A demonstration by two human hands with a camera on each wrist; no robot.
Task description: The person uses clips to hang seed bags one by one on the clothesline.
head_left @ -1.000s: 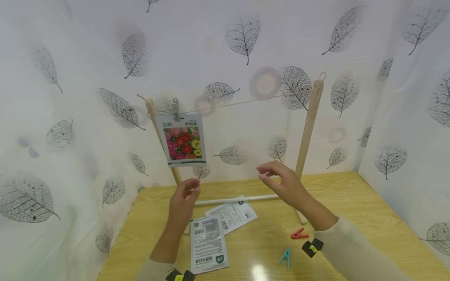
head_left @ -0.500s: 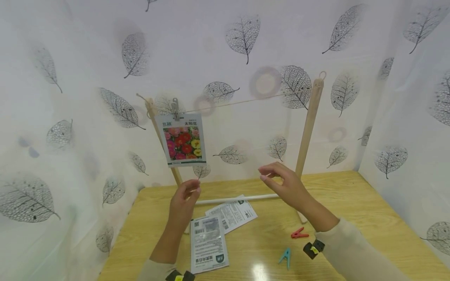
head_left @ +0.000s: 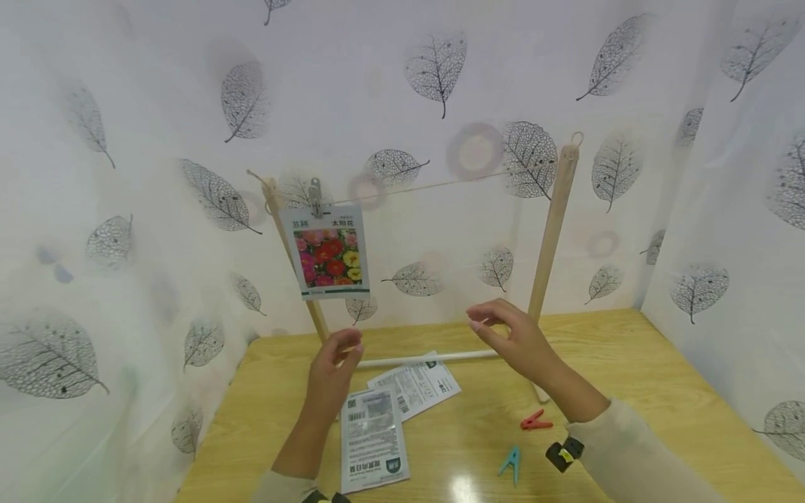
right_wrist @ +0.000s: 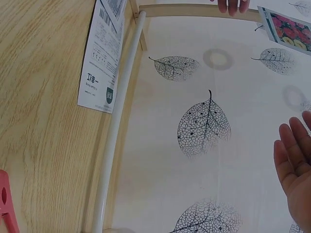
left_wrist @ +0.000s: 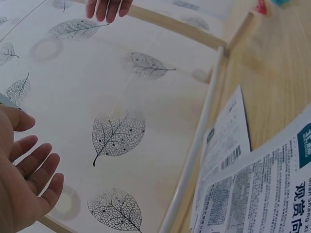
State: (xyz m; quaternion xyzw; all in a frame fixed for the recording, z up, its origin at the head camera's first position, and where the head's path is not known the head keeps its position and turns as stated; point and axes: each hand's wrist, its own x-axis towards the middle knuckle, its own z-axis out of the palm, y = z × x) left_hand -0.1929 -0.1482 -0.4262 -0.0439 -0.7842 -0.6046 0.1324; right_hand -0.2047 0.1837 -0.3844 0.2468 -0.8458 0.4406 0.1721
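My left hand (head_left: 330,374) hovers over the table with relaxed, bent fingers and nothing in them. Level with it on the other side, my right hand (head_left: 512,335) is also bare, its fingers loosely bent. Above the left hand, a flower seed packet (head_left: 330,257) hangs upright from a string (head_left: 434,186), held by a metal clip (head_left: 316,198). Two more seed packets lie text side up: one (head_left: 374,440) beside the left forearm, the other (head_left: 424,388) partly under it. A red clothespin (head_left: 536,420) and a teal clothespin (head_left: 511,462) lie near the right forearm.
The string runs between a left wooden post (head_left: 317,321) and a right wooden post (head_left: 555,223). A white rod (head_left: 434,357) spans low between the posts. Behind the wooden table (head_left: 604,356) hangs a leaf-print curtain (head_left: 434,230).
Both hands have sunk slightly and shifted a little to the right. The hanging packet, the packets on the table and the clothespins have stayed in place.
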